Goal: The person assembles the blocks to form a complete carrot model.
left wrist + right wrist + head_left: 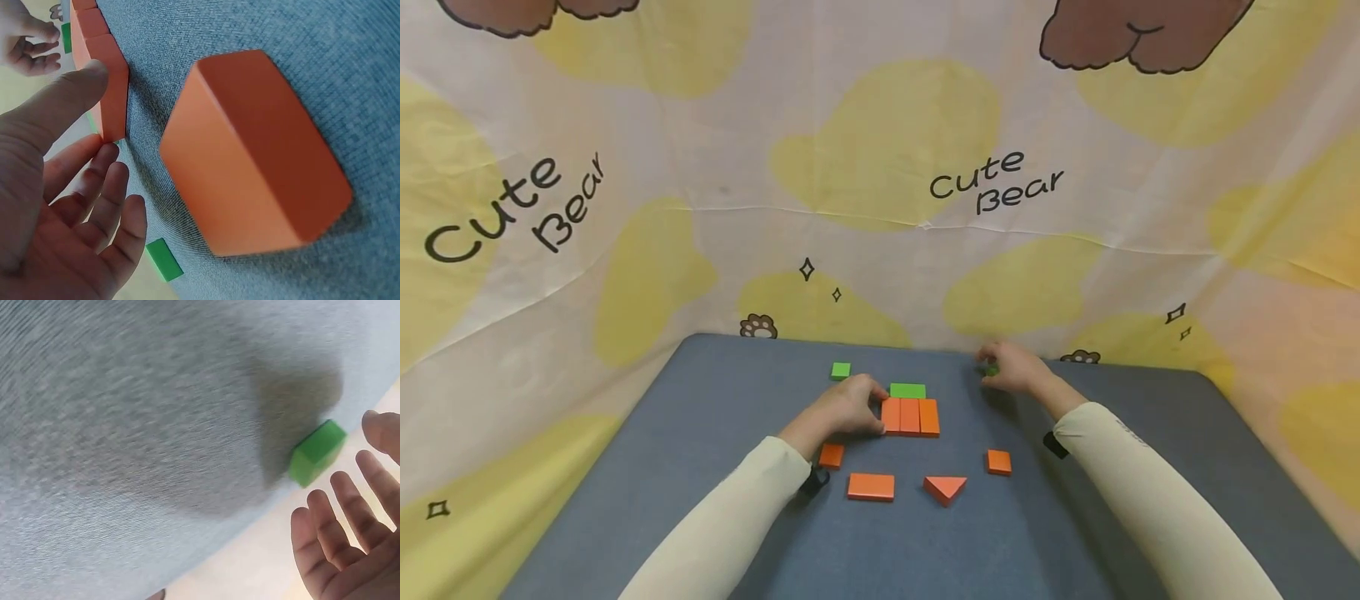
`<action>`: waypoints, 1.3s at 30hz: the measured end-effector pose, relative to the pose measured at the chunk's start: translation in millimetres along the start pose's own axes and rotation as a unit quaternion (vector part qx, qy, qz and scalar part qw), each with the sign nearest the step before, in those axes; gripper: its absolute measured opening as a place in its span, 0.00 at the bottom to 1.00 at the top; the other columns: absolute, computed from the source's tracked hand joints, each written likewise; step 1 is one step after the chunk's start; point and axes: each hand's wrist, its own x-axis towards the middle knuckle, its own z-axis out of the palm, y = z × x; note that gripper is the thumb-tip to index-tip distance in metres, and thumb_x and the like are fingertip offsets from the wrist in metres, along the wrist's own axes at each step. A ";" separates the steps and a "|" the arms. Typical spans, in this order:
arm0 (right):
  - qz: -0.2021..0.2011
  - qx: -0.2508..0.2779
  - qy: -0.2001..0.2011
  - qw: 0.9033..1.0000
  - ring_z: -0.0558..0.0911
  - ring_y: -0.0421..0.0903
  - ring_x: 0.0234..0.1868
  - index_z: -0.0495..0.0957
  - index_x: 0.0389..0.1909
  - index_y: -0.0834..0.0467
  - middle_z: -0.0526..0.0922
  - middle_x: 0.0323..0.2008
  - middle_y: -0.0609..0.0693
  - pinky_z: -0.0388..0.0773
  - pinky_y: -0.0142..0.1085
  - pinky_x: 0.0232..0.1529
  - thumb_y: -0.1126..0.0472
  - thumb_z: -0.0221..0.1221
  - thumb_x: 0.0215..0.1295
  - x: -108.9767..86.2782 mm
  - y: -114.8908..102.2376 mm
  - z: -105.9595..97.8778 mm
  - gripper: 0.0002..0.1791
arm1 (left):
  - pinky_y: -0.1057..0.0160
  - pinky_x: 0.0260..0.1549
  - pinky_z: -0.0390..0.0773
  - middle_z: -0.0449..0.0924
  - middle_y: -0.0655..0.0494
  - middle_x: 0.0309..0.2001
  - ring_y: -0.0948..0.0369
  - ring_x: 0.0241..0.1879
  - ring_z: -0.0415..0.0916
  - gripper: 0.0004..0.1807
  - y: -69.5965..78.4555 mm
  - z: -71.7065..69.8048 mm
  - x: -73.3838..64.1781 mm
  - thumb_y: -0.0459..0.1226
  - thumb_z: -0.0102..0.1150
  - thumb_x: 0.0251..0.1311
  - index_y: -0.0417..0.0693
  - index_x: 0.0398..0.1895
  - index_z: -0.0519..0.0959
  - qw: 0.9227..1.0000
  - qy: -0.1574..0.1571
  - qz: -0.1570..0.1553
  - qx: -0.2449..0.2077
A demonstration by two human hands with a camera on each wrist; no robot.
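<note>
Three orange rectangular blocks (910,417) lie side by side on the blue-grey table, with a green block (907,390) along their far end. My left hand (842,407) holds the leftmost orange block (114,87) of the row, thumb at its near end and index finger at its far end; the other fingers are loosely bent. At the far right, my right hand (1015,368) is over a small green block (319,453). In the right wrist view the thumb and fingers are spread, with a gap between them and that block.
Another green block (841,371) lies beyond the left hand. Closer in are a small orange block (831,455) by the left wrist, an orange rectangle (871,487), an orange triangle (945,489) and an orange square (998,462). A patterned cloth (880,167) hangs behind the table.
</note>
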 end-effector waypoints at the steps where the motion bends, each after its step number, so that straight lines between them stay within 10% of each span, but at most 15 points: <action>1: 0.000 -0.002 0.003 1.000 0.79 0.57 0.47 0.79 0.48 0.63 0.81 0.44 0.59 0.76 0.52 0.49 0.60 0.67 0.54 -0.6 2.3 1.2 0.20 | 0.52 0.57 0.74 0.79 0.53 0.55 0.56 0.57 0.74 0.29 0.2 0.1 0.1 0.40 0.74 0.47 0.48 0.56 0.80 1.000 -0.002 0.001 0.000; 20: -0.008 -0.019 0.019 1.000 0.81 0.54 0.43 0.81 0.43 0.66 0.84 0.40 0.59 0.78 0.50 0.47 0.62 0.65 0.55 -0.6 12.6 8.5 0.16 | 0.51 0.59 0.72 0.79 0.53 0.55 0.55 0.57 0.74 0.28 0.8 -1.6 -0.6 0.40 0.74 0.47 0.48 0.55 0.80 1.000 -0.003 -0.004 0.003; 39: -0.072 -0.019 -0.010 0.997 0.79 0.50 0.39 0.83 0.42 0.62 0.83 0.39 0.56 0.79 0.43 0.44 0.65 0.64 0.54 42.2 -65.3 17.1 0.14 | 0.52 0.59 0.73 0.78 0.53 0.54 0.56 0.55 0.74 0.29 -1.3 -1.4 3.1 0.41 0.75 0.46 0.48 0.55 0.81 1.000 -0.004 -0.006 0.011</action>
